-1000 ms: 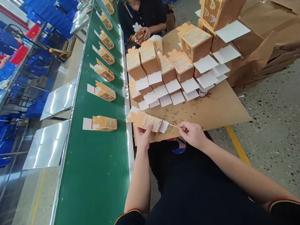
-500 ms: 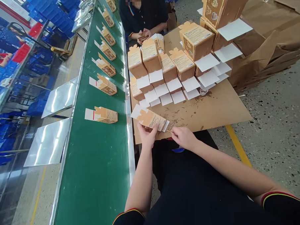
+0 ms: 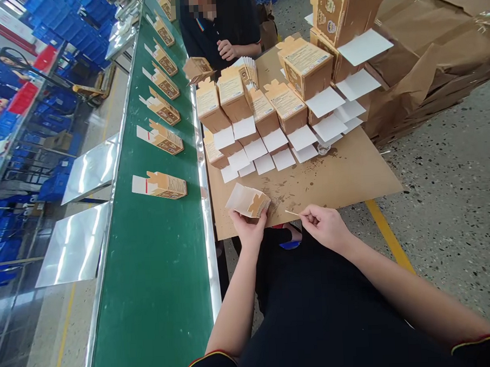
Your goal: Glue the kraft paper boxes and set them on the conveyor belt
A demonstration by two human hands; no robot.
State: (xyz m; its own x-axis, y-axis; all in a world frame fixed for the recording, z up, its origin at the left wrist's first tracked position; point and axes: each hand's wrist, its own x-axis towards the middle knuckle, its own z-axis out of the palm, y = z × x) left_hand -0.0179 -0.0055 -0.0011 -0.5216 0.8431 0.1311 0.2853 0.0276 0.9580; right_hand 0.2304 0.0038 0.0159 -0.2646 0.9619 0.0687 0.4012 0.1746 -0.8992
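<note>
My left hand (image 3: 250, 229) grips a small brown printed carton (image 3: 259, 203) from below, fingers and thumb on its sides. The carton's white flap points up and left, and it is held just above the near part of the cardboard-covered table (image 3: 334, 182). In my right hand (image 3: 323, 223) a thin pale stick (image 3: 292, 212) is pinched between thumb and fingertips. The stick points left toward the carton, apart from it. Beyond the carton stand stacked brown cartons (image 3: 290, 106), several with white flaps sticking out toward me.
To my left runs a green conveyor belt (image 3: 152, 295) with a metal edge, carrying a row of open cartons (image 3: 167, 186). Across the table is a co-worker (image 3: 222, 27), with a brown carton (image 3: 198, 69) beside them. A small clear dish (image 3: 323, 148) sits under the stack's flaps.
The carton in my left hand has turned, its end now facing me more. My right hand drew the stick away to the right. A carton now appears by the belt near the co-worker.
</note>
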